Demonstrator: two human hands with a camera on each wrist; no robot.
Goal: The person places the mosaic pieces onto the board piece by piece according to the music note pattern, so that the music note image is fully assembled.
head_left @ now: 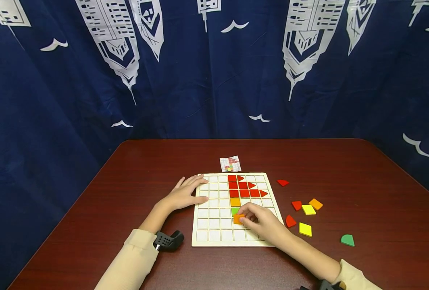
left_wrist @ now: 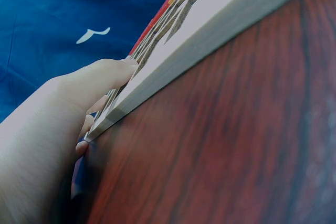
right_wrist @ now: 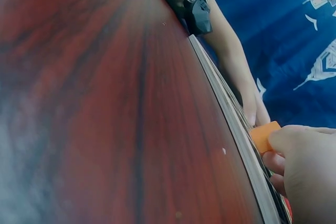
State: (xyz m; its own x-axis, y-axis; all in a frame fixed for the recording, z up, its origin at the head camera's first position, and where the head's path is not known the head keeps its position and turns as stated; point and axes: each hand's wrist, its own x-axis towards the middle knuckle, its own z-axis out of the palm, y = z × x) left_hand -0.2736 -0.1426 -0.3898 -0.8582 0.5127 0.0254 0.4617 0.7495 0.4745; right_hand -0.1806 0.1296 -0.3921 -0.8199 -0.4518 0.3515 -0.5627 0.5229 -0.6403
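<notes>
A pale wooden grid board lies on the table. My left hand rests on its upper left edge with fingers extended; in the left wrist view the thumb touches the board's top. Between thumb and fingers, my right hand pinches an orange square tile over the lower middle cells, just below a green tile. Above the green one sits an orange-yellow square. Three rows of red tiles with pointed right ends fill cells higher up. Whether the pinched tile touches the board, I cannot tell.
A small printed pattern card lies behind the board. Loose tiles are scattered to the right: several red ones, yellow squares, an orange square and a green rounded piece. A blue curtain hangs behind the table.
</notes>
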